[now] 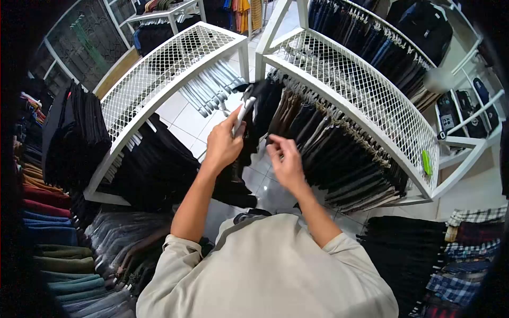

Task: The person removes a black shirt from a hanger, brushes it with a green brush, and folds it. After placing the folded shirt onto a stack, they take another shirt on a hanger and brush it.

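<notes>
My left hand [227, 142] is closed around a white plastic hanger [244, 114], held up in front of the gap between two white racks. Dark fabric [233, 191] shows beneath that hand. To its left, several empty white hangers [209, 87] hang in a row from the left rack. My right hand [286, 160] is raised beside the right rack, its fingers apart and partly bent, with nothing in them. Near its fingertips hang brown and black trousers [289, 108] on the right rack.
The left rack [175, 53] and right rack [360, 74] have white mesh tops. A bright green object [427, 162] lies on the right one. Black trousers [154, 164] hang at left. Folded coloured clothes [50, 222] and checked shirts [461, 270] flank me. White floor tiles [191, 122] show between.
</notes>
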The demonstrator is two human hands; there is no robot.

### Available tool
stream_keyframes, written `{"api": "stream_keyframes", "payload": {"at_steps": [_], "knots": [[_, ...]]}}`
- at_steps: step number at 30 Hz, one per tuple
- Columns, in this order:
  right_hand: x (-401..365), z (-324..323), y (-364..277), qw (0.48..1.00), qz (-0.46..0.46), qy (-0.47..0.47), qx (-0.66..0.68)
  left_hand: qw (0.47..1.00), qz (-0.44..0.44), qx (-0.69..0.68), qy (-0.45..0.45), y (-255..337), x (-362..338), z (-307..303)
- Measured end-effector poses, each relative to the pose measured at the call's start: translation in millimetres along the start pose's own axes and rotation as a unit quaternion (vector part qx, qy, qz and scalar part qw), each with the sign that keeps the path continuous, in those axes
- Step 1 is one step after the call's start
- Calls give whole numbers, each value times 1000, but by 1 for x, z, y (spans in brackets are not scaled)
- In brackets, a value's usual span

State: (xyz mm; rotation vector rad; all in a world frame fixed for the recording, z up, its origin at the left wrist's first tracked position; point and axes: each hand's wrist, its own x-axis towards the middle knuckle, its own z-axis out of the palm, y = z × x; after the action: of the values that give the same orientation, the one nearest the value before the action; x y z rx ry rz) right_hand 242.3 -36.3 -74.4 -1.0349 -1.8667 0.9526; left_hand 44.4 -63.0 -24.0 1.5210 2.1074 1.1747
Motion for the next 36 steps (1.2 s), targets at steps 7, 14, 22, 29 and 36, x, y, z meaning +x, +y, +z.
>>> {"api": "stream_keyframes", "payload": {"at_steps": [7, 14, 22, 29, 36], "knots": [[39, -51, -11, 934, -198, 200, -220, 978, 197, 52, -54, 41, 16, -49], [34, -105, -11, 923, -226, 128, -282, 959, 264, -12, -103, 73, 43, -49], [-21, -196, -10, 859, -178, 253, -409, 943, 283, 37, -168, 83, 57, -7], [-48, -259, -41, 823, -84, 320, -463, 906, 423, 9, -36, 104, 82, 35], [18, -355, -75, 839, 2, 284, -464, 882, 463, 84, -27, 201, 163, 45]]}}
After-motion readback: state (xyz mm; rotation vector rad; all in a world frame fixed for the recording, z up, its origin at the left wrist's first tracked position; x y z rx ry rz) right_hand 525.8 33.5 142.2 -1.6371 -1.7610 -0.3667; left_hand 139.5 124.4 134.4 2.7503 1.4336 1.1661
